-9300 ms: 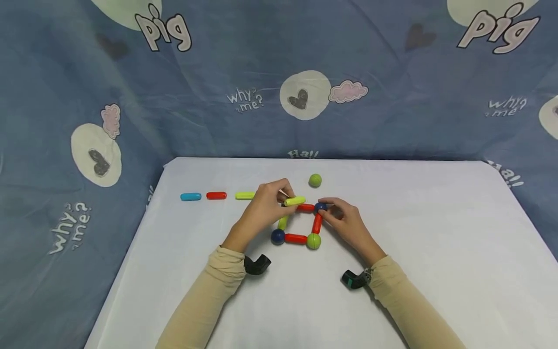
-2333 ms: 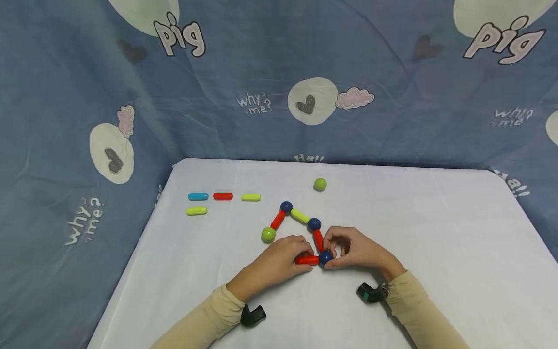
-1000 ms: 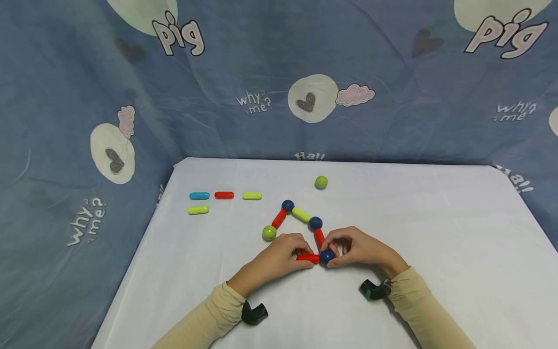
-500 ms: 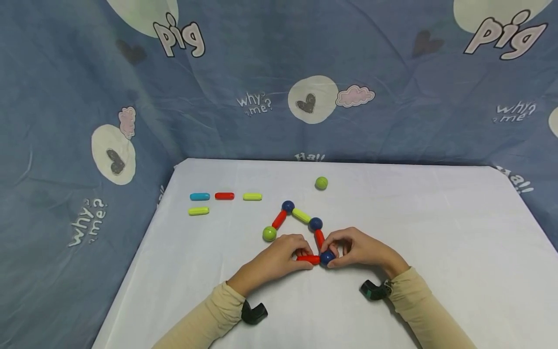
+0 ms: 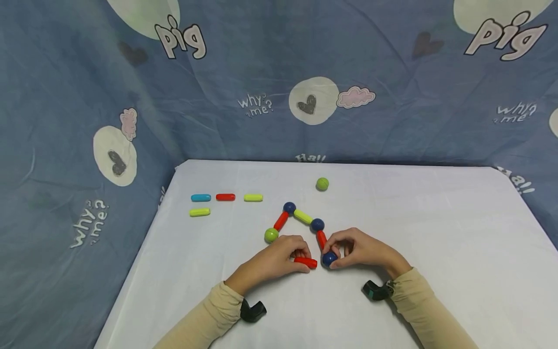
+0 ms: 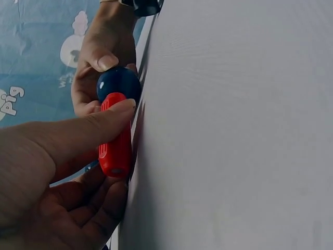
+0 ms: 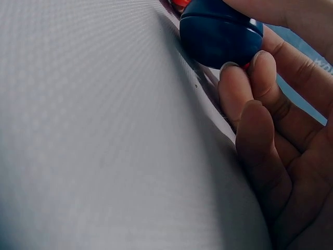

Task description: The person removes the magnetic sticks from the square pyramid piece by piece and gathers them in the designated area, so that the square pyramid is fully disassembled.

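Observation:
My left hand (image 5: 276,254) pinches a red magnetic rod (image 5: 306,262) between thumb and fingers; a small disc shows in its near end in the left wrist view. A narrow gap parts that rod from a dark blue ball (image 5: 329,259), which my right hand (image 5: 364,249) grips with thumb and fingertips. From this ball an open chain runs away: a second red rod (image 5: 321,239), a blue ball (image 5: 317,225), a yellow-green rod (image 5: 302,216), another blue ball (image 5: 289,208), a third red rod (image 5: 281,221), and a green ball (image 5: 271,235) near my left knuckles.
At the table's (image 5: 427,218) back left lie a blue rod (image 5: 201,198), a red rod (image 5: 225,197) and two yellow-green rods, one behind (image 5: 253,198) and one in front (image 5: 199,212). A loose green ball (image 5: 322,184) sits behind the chain. Printed cloth (image 5: 218,131) hangs beyond.
A four-sided ring of rods and balls has become an open chain since the earliest frame. Within the last half second, the left hand's red rod has come away leftward from the blue ball.

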Demonstrator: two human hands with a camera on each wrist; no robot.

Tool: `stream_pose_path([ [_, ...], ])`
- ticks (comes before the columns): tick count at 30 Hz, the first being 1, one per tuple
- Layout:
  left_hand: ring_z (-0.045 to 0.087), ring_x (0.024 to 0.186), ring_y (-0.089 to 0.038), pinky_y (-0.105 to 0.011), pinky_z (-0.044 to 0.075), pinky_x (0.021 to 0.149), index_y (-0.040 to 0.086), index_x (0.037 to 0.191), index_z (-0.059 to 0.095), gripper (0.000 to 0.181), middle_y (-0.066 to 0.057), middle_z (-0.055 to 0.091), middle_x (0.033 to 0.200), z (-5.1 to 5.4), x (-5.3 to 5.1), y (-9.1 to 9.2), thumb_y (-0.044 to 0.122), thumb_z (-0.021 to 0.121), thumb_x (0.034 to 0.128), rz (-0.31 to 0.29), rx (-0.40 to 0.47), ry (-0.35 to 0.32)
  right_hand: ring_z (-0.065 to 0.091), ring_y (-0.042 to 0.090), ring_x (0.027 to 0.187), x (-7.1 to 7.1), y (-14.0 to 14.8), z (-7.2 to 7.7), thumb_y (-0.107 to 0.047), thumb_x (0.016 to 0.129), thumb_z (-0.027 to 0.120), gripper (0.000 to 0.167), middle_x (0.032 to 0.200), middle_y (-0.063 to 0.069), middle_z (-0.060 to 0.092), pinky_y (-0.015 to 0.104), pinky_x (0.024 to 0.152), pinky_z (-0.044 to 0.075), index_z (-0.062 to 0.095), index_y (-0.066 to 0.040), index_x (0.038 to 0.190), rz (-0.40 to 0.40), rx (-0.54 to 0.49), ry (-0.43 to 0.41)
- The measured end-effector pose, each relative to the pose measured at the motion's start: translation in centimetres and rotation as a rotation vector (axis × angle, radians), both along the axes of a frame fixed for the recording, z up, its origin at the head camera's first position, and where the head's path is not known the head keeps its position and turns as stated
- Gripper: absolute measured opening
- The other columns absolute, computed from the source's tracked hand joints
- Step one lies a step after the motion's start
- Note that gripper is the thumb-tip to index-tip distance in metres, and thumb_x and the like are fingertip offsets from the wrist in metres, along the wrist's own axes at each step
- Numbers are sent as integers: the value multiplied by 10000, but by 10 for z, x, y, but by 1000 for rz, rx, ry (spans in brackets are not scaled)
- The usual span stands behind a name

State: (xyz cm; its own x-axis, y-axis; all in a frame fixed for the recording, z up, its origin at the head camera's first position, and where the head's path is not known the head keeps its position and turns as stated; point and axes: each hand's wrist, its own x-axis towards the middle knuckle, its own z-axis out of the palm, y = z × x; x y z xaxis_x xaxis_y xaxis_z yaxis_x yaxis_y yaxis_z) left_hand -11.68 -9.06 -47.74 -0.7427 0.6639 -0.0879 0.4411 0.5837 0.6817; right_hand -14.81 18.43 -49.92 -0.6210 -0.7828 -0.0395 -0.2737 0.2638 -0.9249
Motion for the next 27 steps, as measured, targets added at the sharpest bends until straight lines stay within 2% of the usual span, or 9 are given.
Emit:
stream_pose_path([
  [7, 531, 790, -51, -185, 452, 727, 174, 980, 726, 202, 100, 616, 840, 0, 0, 1, 241, 866, 850, 18, -3, -29, 516, 23, 659, -1, 0, -3, -190, 847, 864, 264, 833, 129, 623, 198, 564, 488, 749, -137, 1079, -1, 8, 8],
  [12, 540, 793, -40, -185, 464, 735, 192, 958, 714, 194, 116, 618, 833, 5, 0, 0, 259, 863, 853, 2, -15, -34, 516, 26, 654, -1, 1, -4, -186, 846, 864, 265, 840, 129, 625, 198, 563, 487, 750, -131, 1079, -2, 6, 10],
  [17, 559, 822, -32, -195, 498, 749, 214, 969, 725, 175, 132, 644, 879, 20, -2, -8, 244, 858, 860, -18, -12, -39, 506, 20, 636, -1, 1, -3, -172, 844, 863, 268, 841, 135, 620, 194, 554, 481, 748, -126, 1082, 1, 1, 2],
  [21, 577, 844, -48, -264, 514, 810, 211, 987, 733, 177, 124, 665, 914, 37, -6, -23, 201, 856, 860, -16, 4, -14, 503, 17, 642, -1, 1, -2, -170, 843, 862, 269, 847, 133, 618, 191, 555, 477, 748, -126, 1083, 2, 0, 0],
  [24, 587, 878, -73, -334, 542, 851, 209, 998, 731, 191, 110, 675, 939, 49, -12, -40, 181, 857, 856, 40, 15, 25, 501, 14, 646, -1, 1, -2, -173, 844, 862, 270, 848, 129, 618, 189, 559, 476, 748, -129, 1085, 2, 2, 1],
  [27, 597, 909, -119, -394, 564, 850, 198, 978, 729, 199, 73, 686, 957, 57, -20, -62, 147, 864, 841, 154, 21, 95, 498, 15, 645, -1, 1, -2, -172, 848, 859, 268, 846, 131, 617, 189, 559, 478, 746, -128, 1087, 8, -1, 6],
])
